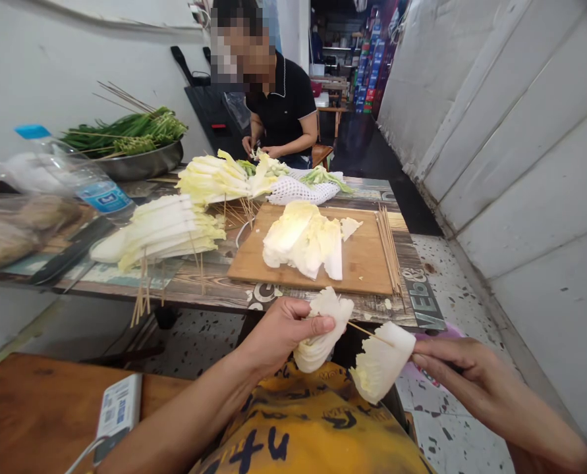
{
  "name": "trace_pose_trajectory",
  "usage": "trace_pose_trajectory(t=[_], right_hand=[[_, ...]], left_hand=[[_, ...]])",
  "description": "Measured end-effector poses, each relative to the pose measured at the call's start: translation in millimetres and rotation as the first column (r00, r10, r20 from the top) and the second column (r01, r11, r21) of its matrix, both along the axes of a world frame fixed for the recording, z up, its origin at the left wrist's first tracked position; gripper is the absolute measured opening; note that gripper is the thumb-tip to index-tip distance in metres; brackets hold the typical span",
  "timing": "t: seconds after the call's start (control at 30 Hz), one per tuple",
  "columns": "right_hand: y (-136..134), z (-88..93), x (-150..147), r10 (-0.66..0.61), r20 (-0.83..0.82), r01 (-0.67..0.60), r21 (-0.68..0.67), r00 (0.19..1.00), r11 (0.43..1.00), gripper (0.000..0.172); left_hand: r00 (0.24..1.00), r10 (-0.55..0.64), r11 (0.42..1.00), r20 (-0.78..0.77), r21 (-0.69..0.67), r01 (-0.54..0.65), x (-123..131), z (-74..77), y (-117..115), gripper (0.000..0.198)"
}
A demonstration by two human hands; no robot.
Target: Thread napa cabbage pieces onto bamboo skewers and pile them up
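My left hand (293,326) is closed around a folded stack of pale napa cabbage leaves (325,336), thumb pressed on top. A thin bamboo skewer (365,331) runs from that stack to a separate cabbage leaf piece (385,362) on the right. At the outer edge of this piece, my right hand (451,375) pinches the skewer's end, which its fingers mostly hide. Both hands are over my lap, in front of the table edge. Beyond them, more cut cabbage leaves (300,240) lie on a wooden cutting board (367,263).
Loose skewers (389,250) lie along the board's right side. Skewered cabbage (159,227) is piled on the left, near a knife (70,250) and a plastic bottle (103,187). A metal bowl (139,164) holds skewered greens. Across the table sits another person (286,99).
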State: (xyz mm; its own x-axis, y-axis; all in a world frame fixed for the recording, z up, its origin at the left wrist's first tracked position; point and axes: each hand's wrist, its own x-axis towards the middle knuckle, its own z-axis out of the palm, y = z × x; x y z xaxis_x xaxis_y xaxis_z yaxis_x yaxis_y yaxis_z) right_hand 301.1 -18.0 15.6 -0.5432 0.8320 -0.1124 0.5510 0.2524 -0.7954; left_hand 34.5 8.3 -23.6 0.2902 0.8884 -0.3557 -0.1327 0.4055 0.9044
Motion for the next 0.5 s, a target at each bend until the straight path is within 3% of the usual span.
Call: trace_pose_trajectory(t=[0.23, 0.5], right_hand=[[1.8, 0.2, -12.6, -0.016, -0.056, 0.011, -0.087, 0.998, 0.996, 0.028], [11.4, -3.4, -36.6, -0.051, -0.117, 0.042, -0.082, 0.992, 0.996, 0.027]], left_hand=[[1.000, -0.031, 1.000, 0.000, -0.004, 0.031, 3.8, 0.0, -2.9, 0.030], [0.995, -0.078, 0.997, 0.064, -0.016, 0.079, 17.2, -4.9, -4.7, 0.026]])
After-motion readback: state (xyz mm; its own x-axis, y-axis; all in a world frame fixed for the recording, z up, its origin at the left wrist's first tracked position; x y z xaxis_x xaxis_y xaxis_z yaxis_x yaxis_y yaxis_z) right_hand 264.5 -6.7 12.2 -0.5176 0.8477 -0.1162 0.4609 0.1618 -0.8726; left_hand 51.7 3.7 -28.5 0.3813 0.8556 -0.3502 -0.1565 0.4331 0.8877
